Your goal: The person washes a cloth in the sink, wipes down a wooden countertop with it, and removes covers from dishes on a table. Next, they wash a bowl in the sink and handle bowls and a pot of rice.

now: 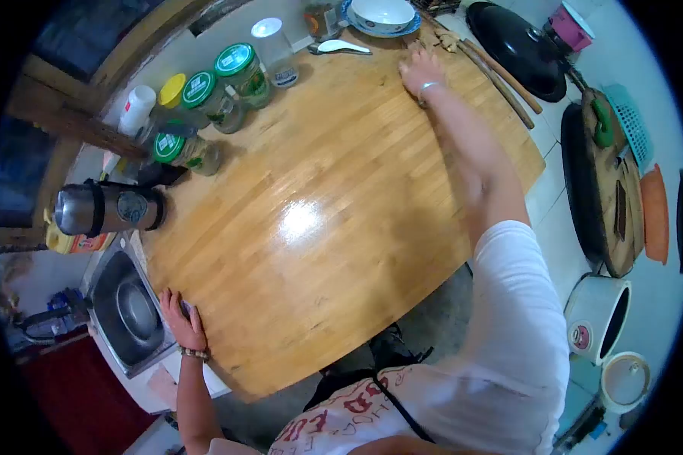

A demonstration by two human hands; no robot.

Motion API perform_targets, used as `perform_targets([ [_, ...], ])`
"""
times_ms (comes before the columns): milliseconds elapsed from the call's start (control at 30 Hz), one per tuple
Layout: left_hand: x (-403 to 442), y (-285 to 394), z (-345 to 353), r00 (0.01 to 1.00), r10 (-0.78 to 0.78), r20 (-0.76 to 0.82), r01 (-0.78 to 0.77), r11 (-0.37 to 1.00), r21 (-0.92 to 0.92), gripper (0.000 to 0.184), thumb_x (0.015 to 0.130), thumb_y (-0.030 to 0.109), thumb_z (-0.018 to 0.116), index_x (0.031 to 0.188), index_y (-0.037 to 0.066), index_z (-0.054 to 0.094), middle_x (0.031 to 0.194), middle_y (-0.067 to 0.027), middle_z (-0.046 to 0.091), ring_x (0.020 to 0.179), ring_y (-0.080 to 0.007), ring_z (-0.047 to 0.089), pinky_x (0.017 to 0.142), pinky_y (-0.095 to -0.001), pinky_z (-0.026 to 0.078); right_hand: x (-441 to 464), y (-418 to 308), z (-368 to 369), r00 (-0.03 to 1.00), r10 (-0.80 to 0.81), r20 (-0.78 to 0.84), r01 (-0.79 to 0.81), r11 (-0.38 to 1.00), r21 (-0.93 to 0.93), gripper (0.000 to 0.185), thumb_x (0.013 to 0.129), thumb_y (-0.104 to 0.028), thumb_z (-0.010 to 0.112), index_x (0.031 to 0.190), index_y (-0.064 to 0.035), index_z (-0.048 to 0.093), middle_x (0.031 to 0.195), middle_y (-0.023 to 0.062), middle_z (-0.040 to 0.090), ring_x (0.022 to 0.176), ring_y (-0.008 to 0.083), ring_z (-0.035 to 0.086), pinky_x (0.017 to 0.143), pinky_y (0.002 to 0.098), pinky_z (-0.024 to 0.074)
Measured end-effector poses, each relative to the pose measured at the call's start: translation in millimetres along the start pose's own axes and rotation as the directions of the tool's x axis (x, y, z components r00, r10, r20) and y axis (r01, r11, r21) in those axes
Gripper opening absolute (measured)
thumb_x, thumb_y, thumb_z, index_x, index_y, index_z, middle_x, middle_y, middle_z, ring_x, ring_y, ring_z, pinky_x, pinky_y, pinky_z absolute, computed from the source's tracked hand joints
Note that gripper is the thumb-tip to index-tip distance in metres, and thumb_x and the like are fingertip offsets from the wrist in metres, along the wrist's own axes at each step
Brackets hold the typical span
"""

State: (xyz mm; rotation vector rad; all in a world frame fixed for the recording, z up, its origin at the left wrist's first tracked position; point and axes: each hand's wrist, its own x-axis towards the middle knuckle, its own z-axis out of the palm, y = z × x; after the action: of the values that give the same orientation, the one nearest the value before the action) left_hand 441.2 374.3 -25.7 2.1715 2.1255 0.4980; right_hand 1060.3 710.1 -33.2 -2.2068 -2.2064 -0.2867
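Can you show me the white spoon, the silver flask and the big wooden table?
White spoon (344, 46): head view, near its middle.
Silver flask (114, 209): head view, on its metal side.
Wooden table (341, 212): head view, on its bare top.

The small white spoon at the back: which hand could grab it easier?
Probably the right hand: it's on the brown wooden table, close to the small white spoon. The left hand is farther away, beside the silver metal sink.

White short-sleeved shirt (520, 303), red-lettered, is worn; beaded bracelet (194, 353) is worn behind left hand (184, 324); pale bangle (426, 92), behind right hand (423, 71).
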Motion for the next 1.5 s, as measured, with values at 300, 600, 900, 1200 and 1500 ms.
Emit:
perform_targets([
  [300,-6,-17,13,0.999,-0.054,-0.007,0.054,0.998,-0.036,0.047,0.083,0.023,0.048,0.121,-0.004,0.043,0.137,-0.0216,0.033,0.128,-0.0375,0.029,0.106,-0.0439,0.023,-132,-152,-67,0.804,-0.491,-0.335,0.594,0.656,0.466,0.039,0.078,-0.023,0.056,0.113,-0.0075,0.055,0.107,0.0164,0.058,0.104,0.032,0.052,0.086,0.045,0.042],
  [600,-3,-12,11,1.0,0.02,-0.015,-0.019,0.998,0.059,0.046,0.087,0.026,0.047,0.124,0.0,0.043,0.137,-0.0199,0.034,0.128,-0.0349,0.031,0.106,-0.0424,0.024,-117,118,-8,0.985,-0.069,-0.159,0.082,0.994,0.073,0.044,0.086,-0.018,0.042,0.129,-0.0098,0.043,0.13,0.0135,0.046,0.119,0.0299,0.042,0.1,0.039,0.0331],
  [900,0,-10,9,0.998,-0.062,-0.026,0.058,0.99,-0.128,0.044,0.079,0.021,0.055,0.116,-0.003,0.048,0.132,-0.0234,0.038,0.126,-0.0377,0.032,0.104,-0.0439,0.025,-156,82,21,0.884,0.433,-0.176,-0.404,0.897,0.176,0.045,0.086,-0.026,0.039,0.124,-0.0035,0.047,0.131,0.019,0.042,0.121,0.0347,0.038,0.103,0.04,0.0282],
  [1200,-10,-37,13,0.988,-0.049,-0.15,0.001,0.952,-0.306,0.036,0.089,0.018,0.042,0.12,0.0,0.047,0.128,-0.019,0.045,0.123,-0.0332,0.036,0.105,-0.0404,0.025,-228,-381,-75,0.96,-0.19,-0.207,0.281,0.65,0.706,0.024,0.069,-0.018,0.058,0.088,-0.0029,0.062,0.099,0.0171,0.058,0.093,0.0303,0.053,0.081,0.0416,0.0425],
  [1500,-12,-54,12,0.998,0.009,-0.058,-0.037,0.868,-0.495,0.041,0.091,0.027,0.039,0.117,-0.003,0.051,0.127,-0.0177,0.046,0.119,-0.0301,0.042,0.101,-0.0368,0.03,-419,-410,-117,0.514,-0.769,-0.381,0.793,0.256,0.553,0.039,0.083,-0.028,0.049,0.112,-0.0033,0.053,0.126,0.0153,0.046,0.124,0.0296,0.036,0.102,0.044,0.0275],
])
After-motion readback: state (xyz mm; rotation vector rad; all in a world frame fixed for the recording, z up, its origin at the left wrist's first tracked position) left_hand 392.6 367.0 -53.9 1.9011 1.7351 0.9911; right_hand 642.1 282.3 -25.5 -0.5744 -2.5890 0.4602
